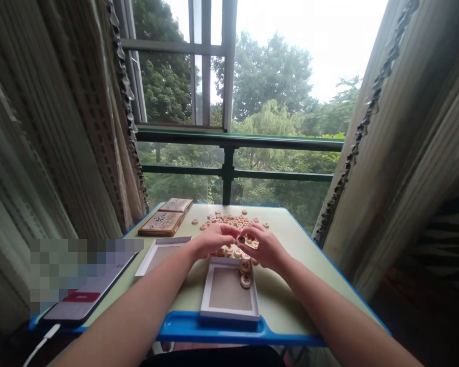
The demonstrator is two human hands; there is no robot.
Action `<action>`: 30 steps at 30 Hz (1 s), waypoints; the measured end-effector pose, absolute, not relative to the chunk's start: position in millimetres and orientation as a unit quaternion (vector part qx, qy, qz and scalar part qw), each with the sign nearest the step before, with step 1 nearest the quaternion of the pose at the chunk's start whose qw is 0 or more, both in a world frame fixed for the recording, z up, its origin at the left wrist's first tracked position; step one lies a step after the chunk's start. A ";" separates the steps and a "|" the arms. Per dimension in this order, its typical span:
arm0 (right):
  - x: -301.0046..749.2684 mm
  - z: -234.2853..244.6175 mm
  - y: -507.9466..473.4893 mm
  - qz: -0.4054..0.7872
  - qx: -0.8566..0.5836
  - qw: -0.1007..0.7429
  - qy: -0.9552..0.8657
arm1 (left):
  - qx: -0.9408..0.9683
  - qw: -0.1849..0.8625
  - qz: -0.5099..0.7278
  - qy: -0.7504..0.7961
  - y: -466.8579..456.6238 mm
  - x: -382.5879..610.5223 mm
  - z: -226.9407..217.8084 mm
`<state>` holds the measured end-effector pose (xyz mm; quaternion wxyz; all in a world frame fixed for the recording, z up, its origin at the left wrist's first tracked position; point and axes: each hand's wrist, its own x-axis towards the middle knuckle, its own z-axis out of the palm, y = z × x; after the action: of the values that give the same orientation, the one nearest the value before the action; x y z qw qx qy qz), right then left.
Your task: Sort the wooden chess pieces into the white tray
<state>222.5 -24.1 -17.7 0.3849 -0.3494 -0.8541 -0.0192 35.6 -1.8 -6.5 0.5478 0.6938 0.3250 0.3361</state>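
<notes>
Hands: two; the right hand (pixel 265 245) pinches one round piece (pixel 240 238) between finger and thumb, and the left hand (pixel 210 240) has its fingertips close beside it; whether these also grip it, I cannot tell.
Held piece: one, dark-marked, above the far end of the near box.
Near box (pixel 229 294): one, shallow and white-rimmed; two pieces (pixel 245 281) show in its far right corner.
Second box (pixel 162 253): one, of similar kind, partly behind the left forearm.
Loose pieces (pixel 237 221): many, spread around and beyond the hands; they overlap, so exact count is not possible.
Printed cases: two, flat, at the desk's (pixel 302 255) far left.
Phone (pixel 99 283): one, with one white cable (pixel 42 344).
</notes>
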 end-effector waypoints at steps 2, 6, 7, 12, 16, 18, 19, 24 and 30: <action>220.0 -18.7 -25.0 -0.019 -0.354 0.385 -0.852 | 0.688 0.537 0.345 0.346 -0.9 35.7 -4.7; 212.7 -23.3 -25.6 -0.018 -0.354 0.384 -0.852 | 0.674 0.528 0.366 0.367 4.5 35.7 -7.3; 211.1 -23.9 -25.9 -0.021 -0.358 0.388 -0.849 | 0.671 0.529 0.368 0.367 6.0 35.6 -8.4; 206.8 -19.6 -30.7 -0.048 -0.384 0.407 -0.827 | 0.652 0.556 0.385 0.342 6.7 35.3 -6.1; 205.9 -15.2 -39.5 -0.078 -0.384 0.417 -0.820 | 0.644 0.557 0.419 0.317 -1.3 35.7 2.9; 205.1 -14.4 -46.7 -0.093 -0.385 0.412 -0.821 | 0.661 0.541 0.419 0.307 -5.8 35.6 5.9; 204.6 -14.1 -51.3 -0.102 -0.385 0.409 -0.821 | 0.672 0.535 0.414 0.301 -7.7 35.4 6.7; 205.2 -11.0 -86.5 -0.144 -0.389 0.417 -0.809 | 0.705 0.534 0.380 0.271 -12.7 34.0 6.0; 223.3 -12.4 -124.7 -0.119 -0.446 0.390 -0.797 | 0.641 0.466 0.498 0.354 -6.1 28.8 2.0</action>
<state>223.3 -124.7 -12.4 0.3899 -0.4459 -0.7969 -0.1186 28.8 -6.1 2.0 0.4659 0.6405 0.3537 0.4976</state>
